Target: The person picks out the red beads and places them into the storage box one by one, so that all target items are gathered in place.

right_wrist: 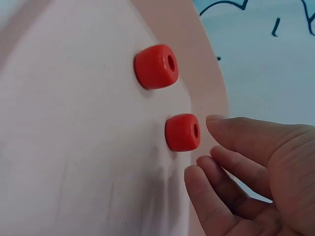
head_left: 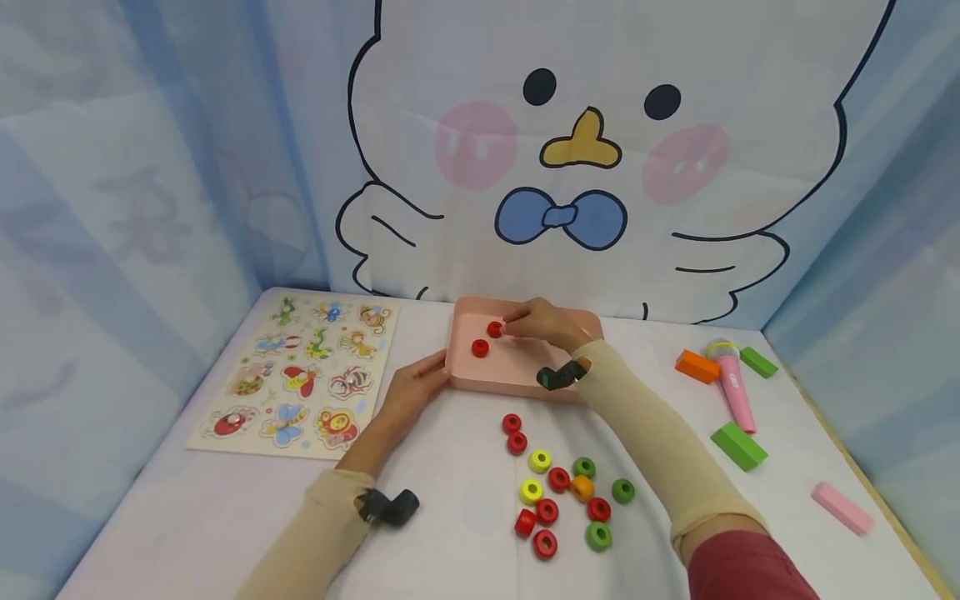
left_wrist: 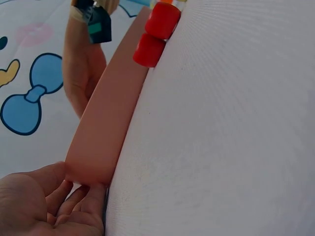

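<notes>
- Right hand (head_left: pixel 543 322): thumb and fingers parted, empty, just beside two red beads (right_wrist: pixel 152 69) inside the tray (head_left: pixel 517 368).
- Left hand (head_left: pixel 412 393): pinching the tray's nearest corner.
- Probably light, hard, slippery beads; pinch across the sides.
- Probably stiff tray; lift by the rim.
- Nearside of right hand, on the surface (head_left: pixel 442 533): seven loose red beads (head_left: pixel 547 502), two yellow beads (head_left: pixel 531 500), three green beads (head_left: pixel 598 544), one orange bead (head_left: pixel 582 488).
- Right of right hand: one microphone (head_left: pixel 735 392), two green blocks (head_left: pixel 739 447), one orange block (head_left: pixel 697 367), one pink block (head_left: pixel 842 508).
- Left of left hand: one puzzle board (head_left: pixel 201 440).
</notes>
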Tool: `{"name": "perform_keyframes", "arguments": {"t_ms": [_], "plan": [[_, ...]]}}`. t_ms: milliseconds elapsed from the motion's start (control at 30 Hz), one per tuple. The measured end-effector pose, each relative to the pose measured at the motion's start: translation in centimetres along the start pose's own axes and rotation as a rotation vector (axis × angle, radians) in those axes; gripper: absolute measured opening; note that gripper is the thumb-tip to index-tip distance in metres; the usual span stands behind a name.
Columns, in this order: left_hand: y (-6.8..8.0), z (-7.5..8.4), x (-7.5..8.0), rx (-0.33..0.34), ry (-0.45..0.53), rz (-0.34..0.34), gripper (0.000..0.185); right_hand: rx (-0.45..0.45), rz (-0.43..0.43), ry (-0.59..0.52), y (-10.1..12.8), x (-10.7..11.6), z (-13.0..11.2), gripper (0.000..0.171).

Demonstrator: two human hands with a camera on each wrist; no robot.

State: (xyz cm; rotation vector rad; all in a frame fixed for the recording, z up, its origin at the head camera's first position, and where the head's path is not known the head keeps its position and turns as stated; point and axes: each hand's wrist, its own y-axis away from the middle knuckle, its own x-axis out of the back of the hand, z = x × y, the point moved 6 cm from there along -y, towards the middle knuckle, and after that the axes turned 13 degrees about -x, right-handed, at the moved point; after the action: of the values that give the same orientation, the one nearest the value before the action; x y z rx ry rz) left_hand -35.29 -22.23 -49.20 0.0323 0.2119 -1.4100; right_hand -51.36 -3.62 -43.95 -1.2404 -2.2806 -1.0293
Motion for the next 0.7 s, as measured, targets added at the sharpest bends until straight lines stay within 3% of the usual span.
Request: {"name": "perform_keyframes", "arguments": {"t_ms": [300, 700], "plan": [[-0.2, 0.3, 0.0, -0.007, -0.007, -0.02, 0.047, 0.122, 0.061, 0.091, 4.4, 0.8, 0.3, 0.038], [0.0, 0.2, -0.3, 0.015, 0.002, -0.015, 0.048, 0.245, 0.082, 0.071, 10.5, -0.8, 2.4, 0.027]]}}
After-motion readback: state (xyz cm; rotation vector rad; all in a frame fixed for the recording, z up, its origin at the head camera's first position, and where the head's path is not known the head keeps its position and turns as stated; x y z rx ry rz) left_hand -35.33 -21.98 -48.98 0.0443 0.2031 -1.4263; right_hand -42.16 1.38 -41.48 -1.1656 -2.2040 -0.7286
